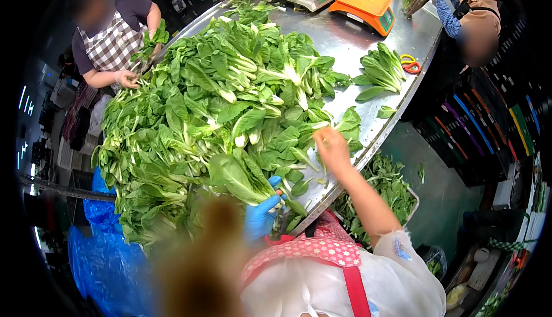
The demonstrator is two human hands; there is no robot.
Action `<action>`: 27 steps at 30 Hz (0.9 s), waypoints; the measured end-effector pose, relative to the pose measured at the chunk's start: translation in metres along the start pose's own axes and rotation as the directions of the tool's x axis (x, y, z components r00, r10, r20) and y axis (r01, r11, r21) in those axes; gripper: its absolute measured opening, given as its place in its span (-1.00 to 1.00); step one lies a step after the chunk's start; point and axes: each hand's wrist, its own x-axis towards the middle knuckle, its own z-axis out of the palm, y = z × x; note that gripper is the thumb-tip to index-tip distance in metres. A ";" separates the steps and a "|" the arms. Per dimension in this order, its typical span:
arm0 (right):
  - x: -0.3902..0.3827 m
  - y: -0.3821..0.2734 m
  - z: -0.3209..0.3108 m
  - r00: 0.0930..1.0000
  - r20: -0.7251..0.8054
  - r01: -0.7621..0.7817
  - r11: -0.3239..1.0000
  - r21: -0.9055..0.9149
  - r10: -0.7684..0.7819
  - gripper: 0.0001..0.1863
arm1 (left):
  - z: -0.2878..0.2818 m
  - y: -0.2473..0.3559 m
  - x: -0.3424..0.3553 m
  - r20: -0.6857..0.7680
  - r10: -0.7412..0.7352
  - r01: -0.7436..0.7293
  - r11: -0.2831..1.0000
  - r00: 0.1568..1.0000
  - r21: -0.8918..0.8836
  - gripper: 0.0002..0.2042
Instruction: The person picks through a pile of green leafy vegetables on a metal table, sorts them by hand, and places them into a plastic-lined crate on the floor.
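Note:
My left hand [260,218], in a blue glove, grips a leafy green with pale stems [241,185] at the pile's near edge. My bare right hand [329,143] is to its upper right, fingers curled together over the steel table edge beside loose leaves; whatever they hold, if anything, is unclear. A large heap of leafy greens [190,104] covers much of the steel table [322,32]. A separate bunch of greens [379,72] lies at the right with red-and-yellow scissors [410,64] beside it.
An orange scale [359,6] and another scale [305,1] stand at the back. Co-workers [115,41] [471,24] are around the table. A crate of greens [376,196] is below the right edge, dark stacked crates [471,121] further right, blue plastic [103,259] at the left.

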 end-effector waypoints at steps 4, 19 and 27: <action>0.024 0.041 0.007 0.992 -0.011 0.113 0.913 -0.391 -0.127 -0.88 | 0.003 0.000 0.002 0.004 -0.003 0.003 1.000 1.000 -0.026 -0.60; -0.053 -0.031 -0.031 0.857 -0.155 -0.249 0.659 0.709 0.491 -0.89 | 0.005 -0.013 0.001 0.077 0.053 -0.046 0.995 0.996 -0.090 -0.82; -0.082 -0.050 -0.009 0.720 0.328 -0.428 0.019 0.904 0.612 -0.85 | 0.009 -0.012 -0.008 0.070 -0.019 0.026 0.994 0.997 -0.102 -0.85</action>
